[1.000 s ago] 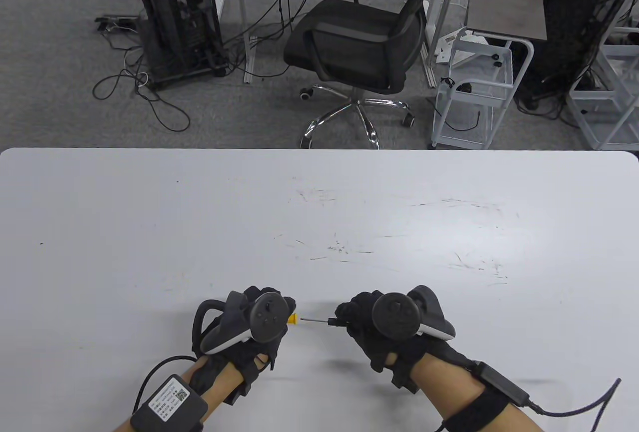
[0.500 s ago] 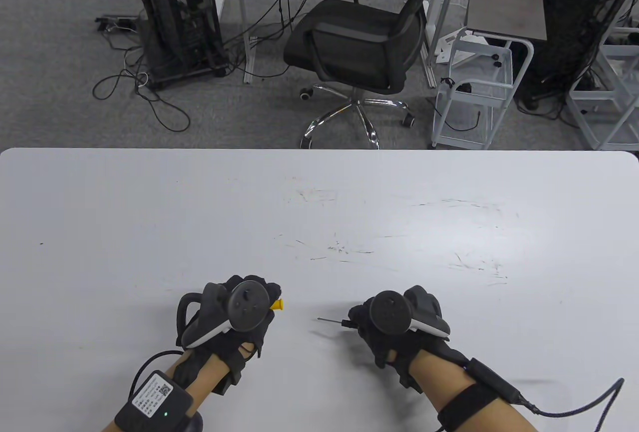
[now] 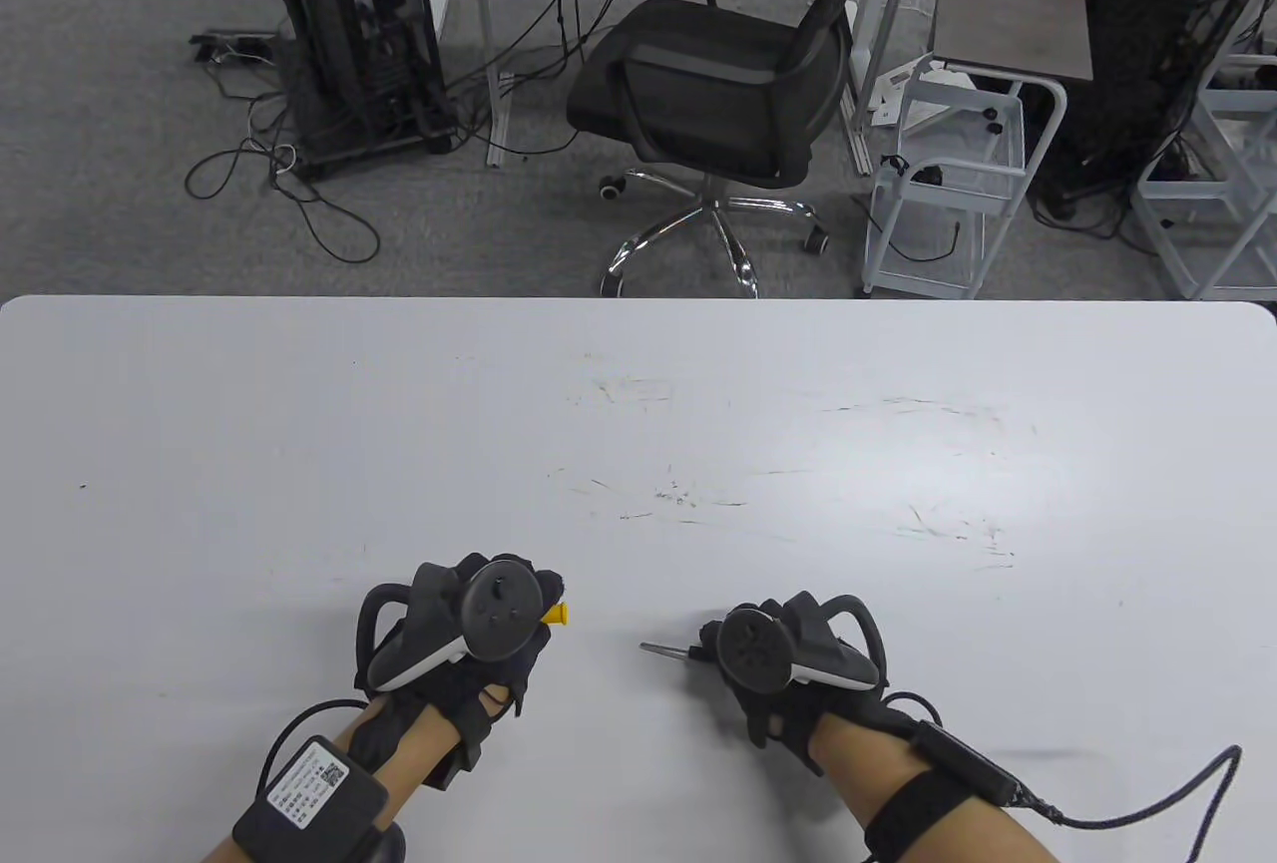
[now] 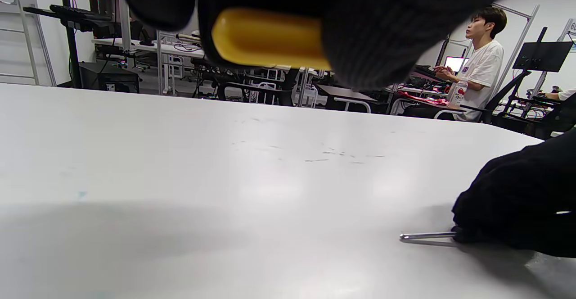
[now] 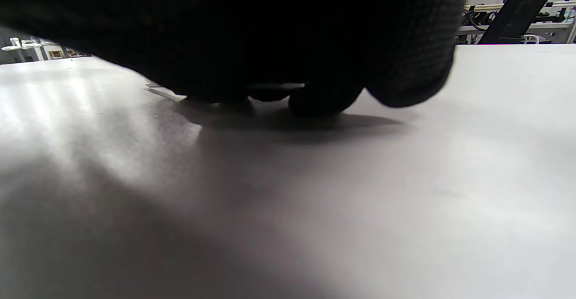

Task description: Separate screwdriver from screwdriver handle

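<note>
Since the earlier frames our right hand [image 3: 768, 673] has come lower and turned its wrist, so that the screwdriver [image 3: 660, 649] now lies at the white table [image 3: 299, 424] surface and is no longer carried above it. One second ago the shaft tip stood just beside the yellow nose of the screwdriver handle [image 3: 557, 614]; now the two are clearly apart, with bare table between them. Our left hand [image 3: 469, 629] has also drawn a little away to its own side.

We judge that the separation itself is done. What remains seems only to put both pieces down and let them go.

The left hand is closed around the handle and holds it above the table, only the yellow nose sticking out. This nose points toward the screwdriver. In the left wrist view the yellow body [image 4: 270, 38] lies across the gloved fingers.

The right hand pinches the screwdriver at its dark end, low at the table. In the left wrist view the metal shaft [image 4: 427, 235] lies almost flat on the surface. Its long axis runs left to right, and the free tip points toward the handle. The axes of both pieces are almost in one line.
</note>
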